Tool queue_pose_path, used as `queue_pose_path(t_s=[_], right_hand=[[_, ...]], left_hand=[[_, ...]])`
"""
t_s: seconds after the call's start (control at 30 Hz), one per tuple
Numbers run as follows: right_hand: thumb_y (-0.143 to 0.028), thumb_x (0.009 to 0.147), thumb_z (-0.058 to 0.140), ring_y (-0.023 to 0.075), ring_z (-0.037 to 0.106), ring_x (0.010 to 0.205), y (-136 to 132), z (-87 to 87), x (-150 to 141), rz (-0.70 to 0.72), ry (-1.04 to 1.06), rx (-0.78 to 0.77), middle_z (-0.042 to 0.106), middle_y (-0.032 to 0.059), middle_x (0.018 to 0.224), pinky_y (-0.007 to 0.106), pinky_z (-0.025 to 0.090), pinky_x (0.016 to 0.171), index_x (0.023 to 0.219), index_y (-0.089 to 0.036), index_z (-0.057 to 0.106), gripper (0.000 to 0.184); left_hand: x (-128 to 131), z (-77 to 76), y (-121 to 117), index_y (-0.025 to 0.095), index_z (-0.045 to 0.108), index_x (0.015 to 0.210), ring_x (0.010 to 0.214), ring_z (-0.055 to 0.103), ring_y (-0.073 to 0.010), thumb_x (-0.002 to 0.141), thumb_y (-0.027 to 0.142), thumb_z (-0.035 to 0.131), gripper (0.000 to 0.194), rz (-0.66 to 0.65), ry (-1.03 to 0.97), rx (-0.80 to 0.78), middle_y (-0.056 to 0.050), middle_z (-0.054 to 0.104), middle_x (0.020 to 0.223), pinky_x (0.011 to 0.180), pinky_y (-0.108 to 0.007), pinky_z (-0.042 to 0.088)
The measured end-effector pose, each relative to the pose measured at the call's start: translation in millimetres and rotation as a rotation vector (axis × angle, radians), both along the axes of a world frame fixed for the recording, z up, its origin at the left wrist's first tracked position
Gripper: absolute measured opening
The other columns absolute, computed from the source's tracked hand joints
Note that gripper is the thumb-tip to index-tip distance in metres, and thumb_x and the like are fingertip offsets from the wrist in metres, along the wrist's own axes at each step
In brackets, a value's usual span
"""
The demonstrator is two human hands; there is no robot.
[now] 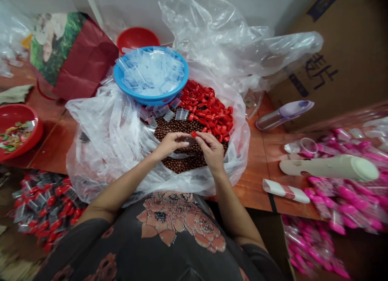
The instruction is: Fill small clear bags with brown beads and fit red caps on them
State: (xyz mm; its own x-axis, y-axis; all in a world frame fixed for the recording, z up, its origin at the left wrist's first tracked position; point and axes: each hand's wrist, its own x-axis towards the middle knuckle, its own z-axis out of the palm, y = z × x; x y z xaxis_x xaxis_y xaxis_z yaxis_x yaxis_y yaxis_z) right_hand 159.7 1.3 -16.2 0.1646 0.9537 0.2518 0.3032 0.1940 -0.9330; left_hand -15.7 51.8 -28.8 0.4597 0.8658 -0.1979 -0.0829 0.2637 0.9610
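Observation:
My left hand (pixel 171 145) pinches a small clear plastic container (pixel 190 140) above the heap of brown beads (pixel 169 128). Facing it, my right hand (pixel 210 150) has its thumb and fingers closed on a red plastic cap (pixel 193 134), which meets the container's end. Under both hands, a white plastic bag (pixel 100 139) spreads open with the brown beads in it. A pile of red caps (pixel 212 111) lies on the beads behind my right hand. Several clear containers (pixel 182 114) rest at the beads' far edge, beside a blue basin (pixel 148 98) full of similar ones.
Left are a red bowl (pixel 36 137) of small colourful pieces, a red bag (pixel 87 59) and, lower, a heap of red-capped containers (pixel 45 208). Right are a purple-topped bottle (pixel 285 113), a pale green cylinder (pixel 327 168), pink-capped items (pixel 348 200) and a large cardboard box (pixel 348 42).

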Motion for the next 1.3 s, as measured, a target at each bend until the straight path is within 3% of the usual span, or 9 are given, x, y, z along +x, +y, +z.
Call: queue_pose_path(t_s=[0.17,0.37,0.47,0.6,0.7,0.8,0.9,1.03,1.3], right_hand=[[-0.035,0.091,0.059,0.02,0.067,0.101,-7.1,6.2,-3.6,0.042,-0.139,0.068,0.073,0.0022,0.106,0.043,0.052,0.098,0.103,-0.032,0.075,0.02],[-0.033,0.089,0.063,0.0204,0.068,0.098,-13.6,9.2,5.6,0.077,-0.121,0.066,0.075,0.0008,0.101,0.044,0.052,0.099,0.099,-0.031,0.076,0.016],[-0.033,0.088,0.064,0.0198,0.066,0.1,-16.2,9.1,5.0,0.088,-0.063,0.029,0.073,0.0017,0.103,0.042,0.052,0.097,0.104,-0.031,0.073,0.019],[-0.035,0.087,0.065,0.0175,0.065,0.098,-15.8,5.5,4.7,0.051,0.093,-0.049,0.066,0.0037,0.111,0.038,0.056,0.09,0.128,-0.032,0.059,0.042],[-0.032,0.087,0.064,0.0183,0.063,0.104,-14.0,6.8,8.0,0.024,-0.014,-0.005,0.064,0.0053,0.113,0.039,0.053,0.096,0.115,-0.027,0.067,0.028],[-0.029,0.091,0.059,0.019,0.062,0.113,-14.3,10.5,9.4,0.103,-0.095,0.037,0.067,0.0052,0.116,0.042,0.047,0.105,0.104,-0.026,0.072,0.019],[-0.027,0.094,0.054,0.0186,0.063,0.116,-16.6,10.9,7.2,0.16,-0.095,0.069,0.069,0.0039,0.121,0.043,0.047,0.107,0.107,-0.027,0.072,0.021],[-0.023,0.094,0.055,0.0185,0.064,0.114,-19.1,6.9,6.7,0.111,-0.189,0.168,0.069,0.0027,0.123,0.043,0.05,0.105,0.123,-0.031,0.064,0.032],[-0.014,0.093,0.056,0.019,0.063,0.117,-21.2,3.0,7.8,0.208,-0.335,0.333,0.068,0.0023,0.126,0.044,0.053,0.102,0.142,-0.036,0.047,0.055]], left_hand=[[-3.4,7.5,-11.2,0.019,0.076,0.103,0.1,0.068,-0.0217,0.07,0.019,0.075,0.033,0.077,0.134,0.21,-0.006,0.075,0.106,0.099,-0.038,0.048],[-6.9,16.9,-24.4,0.021,0.076,0.105,0.103,0.067,-0.0202,0.076,0.021,0.072,0.029,0.101,0.225,0.374,-0.006,0.073,0.109,0.099,-0.037,0.048],[-7.3,19.0,-27.6,0.021,0.075,0.106,0.104,0.066,-0.0204,0.076,0.022,0.071,0.03,0.104,0.198,0.321,-0.006,0.073,0.112,0.099,-0.038,0.049],[-8.4,19.3,-30.1,0.018,0.074,0.109,0.105,0.066,-0.0213,0.075,0.023,0.072,0.034,0.068,0.126,0.216,-0.008,0.072,0.113,0.1,-0.039,0.049],[-8.7,18.2,-32.5,0.018,0.073,0.108,0.107,0.065,-0.0209,0.074,0.024,0.073,0.035,0.048,0.089,0.177,-0.008,0.071,0.115,0.101,-0.039,0.048],[-7.5,17.3,-35.3,0.017,0.073,0.109,0.1,0.066,-0.0203,0.072,0.026,0.075,0.038,0.053,0.041,0.096,-0.009,0.071,0.114,0.092,-0.037,0.053],[-5.6,18.5,-37.5,0.015,0.072,0.109,0.091,0.067,-0.0189,0.069,0.028,0.077,0.043,0.066,-0.033,-0.022,-0.009,0.072,0.107,0.083,-0.034,0.056],[-4.4,21.7,-38.7,0.015,0.072,0.109,0.084,0.067,-0.0165,0.067,0.028,0.079,0.045,0.072,-0.122,-0.157,-0.009,0.073,0.103,0.078,-0.033,0.057],[-3.5,19.8,-39.1,0.015,0.074,0.106,0.082,0.067,-0.0158,0.064,0.025,0.081,0.044,0.084,-0.152,-0.196,-0.007,0.073,0.099,0.08,-0.033,0.057]])
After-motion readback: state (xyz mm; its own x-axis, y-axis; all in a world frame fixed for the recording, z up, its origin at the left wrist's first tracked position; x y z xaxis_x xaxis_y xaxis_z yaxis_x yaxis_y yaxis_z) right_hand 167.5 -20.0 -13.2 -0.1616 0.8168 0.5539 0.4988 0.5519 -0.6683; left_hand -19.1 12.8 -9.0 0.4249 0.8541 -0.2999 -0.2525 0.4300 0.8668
